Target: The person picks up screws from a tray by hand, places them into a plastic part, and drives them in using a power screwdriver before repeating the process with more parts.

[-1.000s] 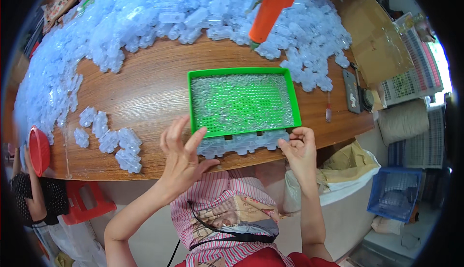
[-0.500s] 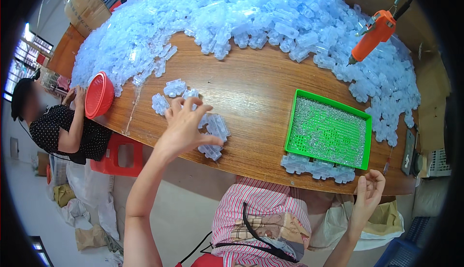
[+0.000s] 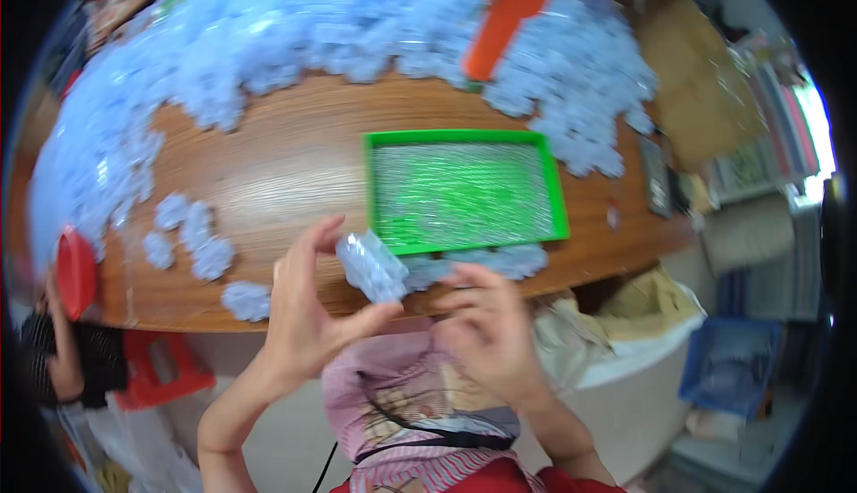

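At the near edge of the wooden table (image 3: 268,171), both hands are raised just in front of the green tray (image 3: 464,140). Left hand (image 3: 308,314) comes up from the lower left, forearm angled toward centre, palm facing right. Its thumb and index finger are curled in a C around a clear bluish plastic piece (image 3: 370,265), pinching it at its lower left; the other fingers are fanned behind. The piece is tilted and lifted off the table, just left of the tray's near-left corner.

Right hand (image 3: 486,328) comes up from the lower right, motion-blurred. Fingers point left toward the piece, loosely curled, tips just beside its right end. Cannot tell whether they touch or grip it.

The tray lies flat, mid-table, long side toward the person, filled with rows of small clear parts. A short line of the same bluish pieces (image 3: 482,261) lies on the table along the tray's near rim, just behind the right hand's fingers.

Left of the hands, a few small clusters of pieces (image 3: 192,238) lie apart on the bare wood. A big heap of the plastic pieces (image 3: 312,20) covers the far side of the table and wraps down the left edge. An orange tool (image 3: 509,11) lies tilted on the heap, beyond the tray. A red round lid (image 3: 76,270) is at the table's left edge, beside another person (image 3: 58,359) in dark clothing.
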`<state>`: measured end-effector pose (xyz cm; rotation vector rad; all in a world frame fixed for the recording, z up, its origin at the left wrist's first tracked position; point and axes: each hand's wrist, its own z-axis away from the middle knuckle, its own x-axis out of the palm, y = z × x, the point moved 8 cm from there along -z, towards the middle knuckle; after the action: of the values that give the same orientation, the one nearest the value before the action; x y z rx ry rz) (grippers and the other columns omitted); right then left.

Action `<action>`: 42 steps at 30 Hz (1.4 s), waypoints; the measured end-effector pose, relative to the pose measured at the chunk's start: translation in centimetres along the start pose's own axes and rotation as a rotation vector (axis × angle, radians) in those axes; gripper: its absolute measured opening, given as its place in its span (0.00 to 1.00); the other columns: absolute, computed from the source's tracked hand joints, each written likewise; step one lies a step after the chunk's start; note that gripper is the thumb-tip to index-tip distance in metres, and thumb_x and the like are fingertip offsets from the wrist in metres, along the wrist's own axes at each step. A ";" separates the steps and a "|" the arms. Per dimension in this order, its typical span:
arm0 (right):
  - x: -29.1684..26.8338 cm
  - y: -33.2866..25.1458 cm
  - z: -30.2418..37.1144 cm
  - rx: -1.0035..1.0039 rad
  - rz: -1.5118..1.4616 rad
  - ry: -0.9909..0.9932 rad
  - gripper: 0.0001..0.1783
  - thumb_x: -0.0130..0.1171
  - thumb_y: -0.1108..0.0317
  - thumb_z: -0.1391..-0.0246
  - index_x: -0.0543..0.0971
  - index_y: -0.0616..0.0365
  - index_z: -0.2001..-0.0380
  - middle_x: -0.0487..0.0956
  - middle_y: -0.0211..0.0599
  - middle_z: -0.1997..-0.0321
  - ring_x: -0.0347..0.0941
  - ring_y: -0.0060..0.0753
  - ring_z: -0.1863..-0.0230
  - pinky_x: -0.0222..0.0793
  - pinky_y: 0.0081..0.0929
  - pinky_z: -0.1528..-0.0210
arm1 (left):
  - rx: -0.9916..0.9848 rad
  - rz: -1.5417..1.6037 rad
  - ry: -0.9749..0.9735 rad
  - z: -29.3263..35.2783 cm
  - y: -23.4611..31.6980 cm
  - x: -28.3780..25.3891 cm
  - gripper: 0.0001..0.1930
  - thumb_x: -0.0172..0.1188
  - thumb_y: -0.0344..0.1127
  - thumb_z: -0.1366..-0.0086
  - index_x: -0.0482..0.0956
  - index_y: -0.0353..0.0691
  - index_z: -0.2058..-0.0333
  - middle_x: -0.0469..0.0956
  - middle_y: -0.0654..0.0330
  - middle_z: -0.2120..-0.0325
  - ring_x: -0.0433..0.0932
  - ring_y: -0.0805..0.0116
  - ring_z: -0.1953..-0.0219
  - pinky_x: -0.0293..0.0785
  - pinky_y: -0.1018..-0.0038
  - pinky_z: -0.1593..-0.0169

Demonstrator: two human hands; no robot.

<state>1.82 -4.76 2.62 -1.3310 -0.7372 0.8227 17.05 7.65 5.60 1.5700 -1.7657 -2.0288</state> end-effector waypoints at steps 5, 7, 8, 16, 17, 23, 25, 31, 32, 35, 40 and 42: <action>-0.3 2.4 0.5 0.211 -0.477 0.140 0.25 0.54 0.70 0.40 0.60 0.60 0.42 0.71 0.39 0.51 0.73 0.25 0.59 0.73 0.23 0.60 | 0.412 -0.156 -0.102 1.1 6.4 6.0 0.47 0.74 0.48 0.61 0.63 0.38 0.42 0.70 0.56 0.54 0.68 0.54 0.49 0.61 0.59 0.47; -4.4 2.5 0.2 0.036 -0.361 0.230 0.25 0.53 0.70 0.39 0.59 0.59 0.42 0.73 0.39 0.54 0.73 0.24 0.64 0.74 0.21 0.66 | 0.402 -0.137 -0.136 0.8 6.8 5.7 0.47 0.74 0.47 0.62 0.63 0.39 0.42 0.70 0.56 0.53 0.67 0.53 0.48 0.60 0.57 0.45; -6.9 2.8 0.4 0.010 -0.372 0.331 0.22 0.53 0.70 0.39 0.60 0.59 0.44 0.73 0.39 0.57 0.73 0.23 0.67 0.73 0.19 0.69 | 0.377 -0.127 -0.160 0.8 6.5 5.5 0.47 0.75 0.47 0.63 0.63 0.40 0.43 0.69 0.56 0.52 0.66 0.52 0.47 0.59 0.55 0.44; -17.8 5.0 0.3 0.168 0.054 0.417 0.24 0.58 0.68 0.42 0.62 0.60 0.46 0.71 0.34 0.62 0.68 0.16 0.75 0.65 0.14 0.77 | -0.141 -0.674 -0.231 3.6 -4.5 -3.5 0.47 0.74 0.27 0.68 0.60 0.43 0.45 0.56 0.51 0.44 0.51 0.46 0.37 0.48 0.54 0.37; -17.4 5.3 -0.2 0.152 0.070 0.410 0.23 0.58 0.68 0.42 0.62 0.59 0.46 0.71 0.34 0.61 0.68 0.16 0.74 0.65 0.14 0.77 | -0.150 -0.694 -0.220 4.0 -5.6 -4.5 0.47 0.74 0.27 0.69 0.61 0.44 0.46 0.57 0.51 0.44 0.52 0.47 0.37 0.48 0.54 0.37; -20.3 6.8 0.0 0.151 0.180 0.508 0.17 0.58 0.71 0.43 0.66 0.55 0.52 0.70 0.29 0.63 0.63 0.13 0.81 0.56 0.12 0.84 | -0.084 -0.587 -0.208 5.0 -7.9 -5.9 0.38 0.71 0.32 0.60 0.64 0.44 0.47 0.69 0.58 0.51 0.62 0.54 0.42 0.53 0.55 0.42; -20.6 6.9 0.2 0.120 0.262 0.519 0.19 0.59 0.70 0.43 0.67 0.57 0.51 0.70 0.31 0.60 0.63 0.12 0.81 0.54 0.12 0.86 | -0.072 -0.530 -0.214 5.5 -8.2 -5.9 0.37 0.71 0.33 0.57 0.63 0.45 0.46 0.68 0.60 0.50 0.62 0.57 0.41 0.52 0.56 0.42; -19.8 5.2 0.1 0.070 0.633 0.565 0.20 0.59 0.66 0.42 0.68 0.61 0.49 0.68 0.33 0.56 0.60 0.13 0.78 0.58 0.13 0.75 | -0.187 -0.343 -0.221 5.8 -9.8 -6.1 0.34 0.69 0.35 0.52 0.64 0.44 0.46 0.73 0.59 0.54 0.71 0.58 0.49 0.66 0.62 0.47; -19.2 4.1 0.2 0.045 0.683 0.599 0.20 0.58 0.66 0.42 0.69 0.61 0.49 0.68 0.32 0.57 0.60 0.13 0.77 0.58 0.13 0.73 | -0.168 -0.366 -0.190 5.5 -9.3 -6.0 0.33 0.69 0.35 0.52 0.65 0.44 0.46 0.74 0.59 0.56 0.72 0.57 0.51 0.69 0.64 0.50; -19.4 3.2 0.6 0.026 0.600 0.642 0.18 0.57 0.65 0.41 0.70 0.62 0.51 0.67 0.30 0.58 0.60 0.14 0.75 0.59 0.14 0.70 | -0.123 -0.352 -0.169 4.0 -7.8 -4.2 0.34 0.69 0.35 0.52 0.65 0.43 0.46 0.75 0.59 0.58 0.73 0.57 0.54 0.72 0.65 0.54; -16.7 0.9 0.9 -0.027 0.565 0.602 0.14 0.57 0.72 0.41 0.70 0.64 0.54 0.65 0.28 0.57 0.57 0.12 0.73 0.59 0.12 0.71 | -0.034 -0.270 -0.211 1.7 -5.9 -0.2 0.39 0.72 0.38 0.54 0.62 0.42 0.43 0.75 0.56 0.60 0.73 0.56 0.54 0.71 0.64 0.51; -16.8 0.5 1.4 -0.045 0.560 0.593 0.13 0.56 0.72 0.41 0.70 0.64 0.54 0.65 0.28 0.57 0.57 0.11 0.73 0.59 0.11 0.71 | -0.006 -0.223 -0.214 1.2 -5.6 0.8 0.41 0.72 0.38 0.54 0.61 0.43 0.42 0.75 0.56 0.59 0.73 0.56 0.54 0.70 0.64 0.51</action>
<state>-8.25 -18.26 2.32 -1.7414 0.0966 0.7788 19.01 10.04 0.71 1.6722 -1.7133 -2.3821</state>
